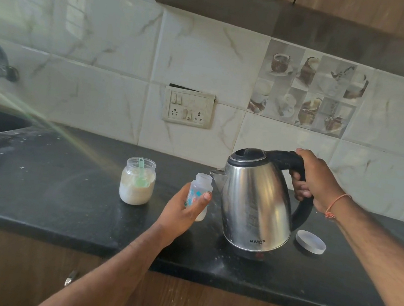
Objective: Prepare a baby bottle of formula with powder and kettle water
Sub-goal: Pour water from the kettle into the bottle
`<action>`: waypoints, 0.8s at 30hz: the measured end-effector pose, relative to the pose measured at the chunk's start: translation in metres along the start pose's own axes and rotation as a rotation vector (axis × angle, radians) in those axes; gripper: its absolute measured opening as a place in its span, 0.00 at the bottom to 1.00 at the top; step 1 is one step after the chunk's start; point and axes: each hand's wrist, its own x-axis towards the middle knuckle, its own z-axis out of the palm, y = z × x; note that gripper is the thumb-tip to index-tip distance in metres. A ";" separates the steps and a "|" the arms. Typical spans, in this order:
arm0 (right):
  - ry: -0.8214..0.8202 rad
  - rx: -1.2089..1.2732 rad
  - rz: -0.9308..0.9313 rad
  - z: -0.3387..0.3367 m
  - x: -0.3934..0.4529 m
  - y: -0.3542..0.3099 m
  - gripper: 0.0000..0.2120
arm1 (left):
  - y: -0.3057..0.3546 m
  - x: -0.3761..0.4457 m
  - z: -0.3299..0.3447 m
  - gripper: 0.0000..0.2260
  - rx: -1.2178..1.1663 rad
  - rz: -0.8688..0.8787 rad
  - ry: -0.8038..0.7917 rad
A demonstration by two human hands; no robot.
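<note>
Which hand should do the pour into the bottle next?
Right. The right hand already grips the kettle by its handle, spout beside the open bottle mouth. The left hand is busy holding the bottle steady on the counter.

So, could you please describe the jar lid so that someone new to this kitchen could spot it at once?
Start at the black countertop and find the steel kettle, whose handle the right hand grips. Just to the kettle's right, under that forearm, the jar lid lies flat on the counter. It is the only low white disc there; the powder jar stands far left, uncapped.
</note>
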 end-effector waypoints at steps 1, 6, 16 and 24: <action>0.002 0.000 0.002 0.000 0.000 0.000 0.28 | 0.000 0.000 0.000 0.35 0.002 0.002 0.001; 0.005 0.003 0.005 0.001 0.001 0.000 0.28 | -0.001 0.001 0.000 0.32 -0.003 0.012 0.003; 0.010 0.001 0.005 0.002 -0.001 -0.003 0.28 | -0.002 0.003 0.000 0.33 0.006 0.013 0.005; 0.001 -0.002 0.004 0.002 -0.001 -0.003 0.28 | 0.001 0.000 -0.001 0.29 0.000 0.002 0.004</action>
